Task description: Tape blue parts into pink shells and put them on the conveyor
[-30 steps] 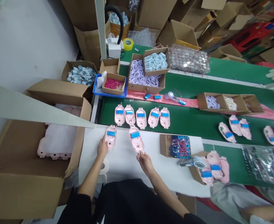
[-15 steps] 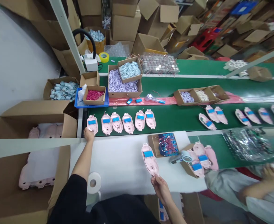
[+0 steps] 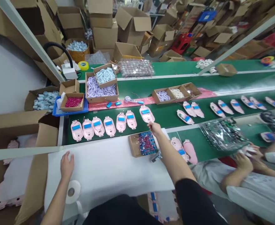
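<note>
Right grip (image 3: 154,128) at the near end of a pink plastic housing (image 3: 147,114) lying on the green conveyor belt (image 3: 165,120); can't tell if clenched or released. Left grip (image 3: 67,165) open, empty, resting on the white tabletop (image 3: 104,165) near a paper roll (image 3: 72,191).

I make out white wall (image 3: 8,84) at 9 o'clock, metal upright (image 3: 29,40) at 10, stacked cardboard cartons (image 3: 102,28) at 12, red plastic stool (image 3: 183,42) near 1, long green conveyor belt (image 3: 179,67) running toward 2.
</note>
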The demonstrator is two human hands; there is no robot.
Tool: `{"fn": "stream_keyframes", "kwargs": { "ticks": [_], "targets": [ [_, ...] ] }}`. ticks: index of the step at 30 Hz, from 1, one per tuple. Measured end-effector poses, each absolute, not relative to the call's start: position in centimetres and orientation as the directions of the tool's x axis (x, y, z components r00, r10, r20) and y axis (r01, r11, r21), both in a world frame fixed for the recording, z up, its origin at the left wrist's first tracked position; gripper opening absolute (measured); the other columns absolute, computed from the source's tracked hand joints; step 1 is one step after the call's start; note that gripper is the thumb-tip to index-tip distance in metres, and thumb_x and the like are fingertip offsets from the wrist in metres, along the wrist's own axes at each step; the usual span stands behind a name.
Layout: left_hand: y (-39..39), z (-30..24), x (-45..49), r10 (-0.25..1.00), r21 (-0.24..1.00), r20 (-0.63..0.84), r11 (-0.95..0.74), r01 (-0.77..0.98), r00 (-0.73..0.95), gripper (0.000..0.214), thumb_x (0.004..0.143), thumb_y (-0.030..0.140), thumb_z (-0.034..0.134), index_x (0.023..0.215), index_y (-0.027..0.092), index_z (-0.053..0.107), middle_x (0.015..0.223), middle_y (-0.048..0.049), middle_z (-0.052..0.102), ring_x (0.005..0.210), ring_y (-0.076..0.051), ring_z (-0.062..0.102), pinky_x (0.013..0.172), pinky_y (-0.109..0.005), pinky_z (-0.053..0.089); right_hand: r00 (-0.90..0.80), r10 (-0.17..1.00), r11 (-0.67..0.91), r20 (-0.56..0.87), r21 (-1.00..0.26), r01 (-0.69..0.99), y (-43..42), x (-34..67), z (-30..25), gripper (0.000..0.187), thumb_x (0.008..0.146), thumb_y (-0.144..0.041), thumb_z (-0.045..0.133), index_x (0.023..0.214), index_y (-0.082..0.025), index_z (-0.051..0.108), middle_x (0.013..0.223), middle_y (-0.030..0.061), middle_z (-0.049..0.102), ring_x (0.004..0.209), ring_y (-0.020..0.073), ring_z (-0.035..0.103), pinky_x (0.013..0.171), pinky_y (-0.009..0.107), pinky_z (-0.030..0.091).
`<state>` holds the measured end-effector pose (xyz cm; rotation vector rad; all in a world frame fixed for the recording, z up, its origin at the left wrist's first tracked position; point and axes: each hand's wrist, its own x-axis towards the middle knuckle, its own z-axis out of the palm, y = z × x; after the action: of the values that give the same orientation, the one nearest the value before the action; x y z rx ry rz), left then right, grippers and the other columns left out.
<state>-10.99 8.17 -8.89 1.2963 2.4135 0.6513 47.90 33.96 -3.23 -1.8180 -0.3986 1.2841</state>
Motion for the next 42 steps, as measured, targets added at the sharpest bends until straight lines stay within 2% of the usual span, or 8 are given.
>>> {"fn": "stream_keyframes", "kwargs": {
  "ticks": [8,15,18,23,29,32,36,42],
  "targets": [
    [-14.1,-9.2,-10.4,0.871,0.297,-0.207,0.489,0.820,-0.445,0.040,0.083,0.041,0.047,0.107,0.020,0.070,0.116,-0.0128,0.075,0.117,-0.033,0.065,0.110,-0.053,0.048,0.360,0.602,-0.693,-0.713,-0.690,-0.208,38.0,47.4,-8.4,0.013,0.086,-0.011,0.073,0.084,-0.014,0.061,0.059,0.0031,0.066,0.049,0.0102,0.056,0.041,0.017,0.047],
    [-17.0,-8.6,-10.7,0.864,0.189,-0.436,0.363,0.913,-0.253,0.078,0.069,0.011,0.053,0.146,0.023,0.054,0.152,-0.0098,0.054,0.141,-0.028,0.050,0.119,-0.045,0.042,0.238,0.746,-0.564,-0.622,-0.780,-0.272,28.5,46.4,-4.1,0.018,0.081,-0.025,0.075,0.092,-0.017,0.063,0.075,0.0031,0.072,0.055,0.0106,0.061,0.044,0.017,0.043],
    [-16.1,-9.0,-11.1,0.872,0.079,-0.434,0.286,0.955,-0.225,0.068,0.075,0.008,0.053,0.141,0.023,0.059,0.148,-0.0120,0.056,0.135,-0.030,0.054,0.111,-0.046,0.048,0.126,0.791,-0.551,-0.598,-0.787,-0.277,19.3,44.5,-3.6,0.037,0.070,-0.038,0.082,0.097,-0.018,0.067,0.076,0.0025,0.073,0.055,0.0120,0.060,0.044,0.019,0.040],
    [-13.8,-7.4,-9.7,0.988,0.148,-0.138,0.089,0.985,-0.068,0.038,0.087,0.022,0.060,0.125,0.016,0.066,0.130,-0.0171,0.065,0.120,-0.034,0.060,0.103,-0.051,0.053,0.032,0.769,-0.633,-0.638,-0.768,-0.100,5.2,37.0,-3.1,0.050,0.067,-0.051,0.081,0.102,-0.018,0.068,0.084,0.0057,0.074,0.057,0.0116,0.058,0.045,0.019,0.034],
    [-10.4,-1.4,-4.2,0.926,0.289,0.358,-0.235,0.928,0.122,0.046,0.091,0.031,0.061,0.130,0.010,0.054,0.132,-0.0229,0.059,0.143,-0.043,0.039,0.109,-0.061,0.046,-0.594,0.619,-0.537,-0.514,-0.829,0.159,-1.0,22.9,2.4,0.075,0.078,-0.054,0.078,0.143,-0.029,0.051,0.158,0.0149,0.047,0.069,0.0100,0.066,0.045,0.020,0.035],
    [-9.5,0.3,-3.9,0.884,0.315,0.440,-0.313,0.896,0.155,0.049,0.089,0.037,0.065,0.129,0.012,0.051,0.126,-0.0215,0.061,0.145,-0.044,0.038,0.114,-0.068,0.038,-0.756,0.467,-0.518,-0.458,-0.835,0.185,-2.0,19.0,4.6,0.078,0.074,-0.054,0.083,0.139,-0.021,0.056,0.138,0.0144,0.063,0.063,0.0080,0.062,0.049,0.021,0.040],
    [-8.9,0.2,-6.6,0.929,0.394,0.370,-0.137,0.909,-0.021,0.049,0.086,0.041,0.067,0.124,0.014,0.053,0.124,-0.0211,0.062,0.149,-0.044,0.032,0.119,-0.069,0.028,-0.789,0.433,-0.508,-0.436,-0.841,0.185,-4.3,18.8,5.0,0.046,0.078,-0.056,0.079,0.093,-0.013,0.071,0.075,0.0007,0.070,0.049,0.0049,0.043,0.048,0.019,0.035],
    [-8.2,0.0,-7.5,0.889,0.501,0.295,0.167,0.849,-0.349,0.038,0.094,0.038,0.052,0.123,0.015,0.056,0.117,-0.0197,0.065,0.144,-0.038,0.041,0.122,-0.066,0.024,-0.755,0.398,-0.393,-0.521,-0.841,0.373,-5.8,22.8,2.0,0.032,0.085,-0.047,0.075,0.094,-0.016,0.075,0.083,0.0002,0.075,0.055,0.0078,0.056,0.055,0.019,0.044]
  ]
}}
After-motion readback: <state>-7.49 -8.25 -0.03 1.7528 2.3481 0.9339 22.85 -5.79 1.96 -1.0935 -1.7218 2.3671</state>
